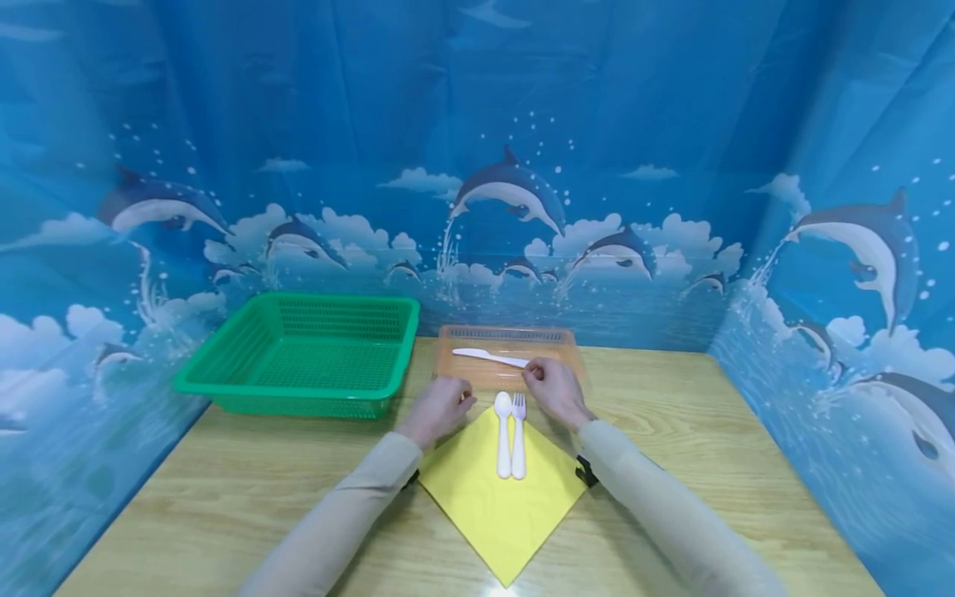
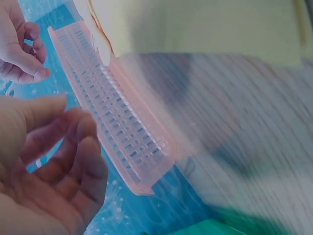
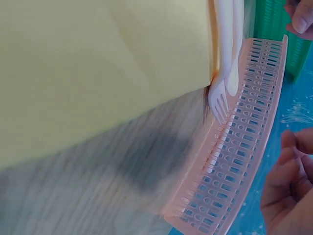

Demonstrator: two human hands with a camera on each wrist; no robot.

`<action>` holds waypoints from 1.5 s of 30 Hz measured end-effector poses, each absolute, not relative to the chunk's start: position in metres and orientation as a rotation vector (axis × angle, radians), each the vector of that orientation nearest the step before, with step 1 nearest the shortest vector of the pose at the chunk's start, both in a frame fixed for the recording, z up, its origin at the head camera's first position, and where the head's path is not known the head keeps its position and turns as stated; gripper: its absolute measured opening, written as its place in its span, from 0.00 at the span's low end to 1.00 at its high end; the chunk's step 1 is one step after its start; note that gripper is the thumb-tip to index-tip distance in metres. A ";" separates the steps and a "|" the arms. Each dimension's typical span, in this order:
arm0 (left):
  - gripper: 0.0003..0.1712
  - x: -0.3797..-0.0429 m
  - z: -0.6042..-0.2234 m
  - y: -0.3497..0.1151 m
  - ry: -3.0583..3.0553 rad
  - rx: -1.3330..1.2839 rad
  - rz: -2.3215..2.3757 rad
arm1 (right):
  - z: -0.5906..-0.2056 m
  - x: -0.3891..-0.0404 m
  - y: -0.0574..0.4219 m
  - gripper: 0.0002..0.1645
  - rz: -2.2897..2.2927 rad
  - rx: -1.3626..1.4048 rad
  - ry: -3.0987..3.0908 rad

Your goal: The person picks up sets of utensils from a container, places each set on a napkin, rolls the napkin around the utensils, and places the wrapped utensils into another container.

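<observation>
In the head view a yellow napkin (image 1: 477, 497) lies cornerwise on the table. A white spoon (image 1: 503, 439) and a white fork (image 1: 519, 439) lie side by side on it, heads toward an orange tray (image 1: 574, 358). My right hand (image 1: 558, 390) pinches the end of a white table knife (image 1: 485, 356), whose blade points left over the tray; neither wrist view shows the knife. My left hand (image 1: 440, 408) hovers left of the spoon. The left wrist view shows this hand (image 2: 54, 166) with loosely bent fingers and nothing in them.
A large green basket (image 1: 190, 385) stands left of the tray. Behind both hangs a blue curtain (image 1: 358, 99) with dolphins, which also closes off the sides. The wooden table (image 1: 709, 448) extends to the right of my right arm.
</observation>
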State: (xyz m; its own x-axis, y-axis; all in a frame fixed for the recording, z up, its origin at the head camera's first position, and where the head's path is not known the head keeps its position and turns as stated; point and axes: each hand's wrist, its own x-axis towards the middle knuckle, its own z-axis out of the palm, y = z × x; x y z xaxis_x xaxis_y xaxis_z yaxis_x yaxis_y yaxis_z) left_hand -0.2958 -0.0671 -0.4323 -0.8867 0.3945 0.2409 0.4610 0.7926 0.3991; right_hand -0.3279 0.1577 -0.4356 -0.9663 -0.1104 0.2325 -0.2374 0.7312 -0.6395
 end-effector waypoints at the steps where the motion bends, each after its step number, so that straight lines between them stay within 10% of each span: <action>1: 0.07 -0.297 -0.433 -0.068 -2.821 -0.645 -0.691 | -0.435 -0.329 0.157 0.13 1.038 0.275 -2.756; 12: 0.09 -0.310 -0.436 -0.079 -2.682 -0.391 -0.588 | -0.434 -0.343 0.151 0.12 0.903 0.308 -2.739; 18: 0.56 -0.312 -0.437 -0.077 -2.697 -0.288 -0.470 | -0.431 -0.351 0.147 0.20 0.783 0.362 -2.832; 20: 0.58 -0.312 -0.436 -0.076 -2.721 -0.254 -0.459 | -0.431 -0.354 0.146 0.23 0.732 0.383 -2.880; 35: 0.18 -0.322 -0.443 -0.075 -2.791 -0.265 -0.364 | -0.442 -0.377 0.152 0.37 0.541 0.344 -3.126; 45: 0.13 -0.328 -0.446 -0.076 -2.828 -0.251 -0.355 | -0.444 -0.387 0.161 0.45 0.440 0.395 -3.261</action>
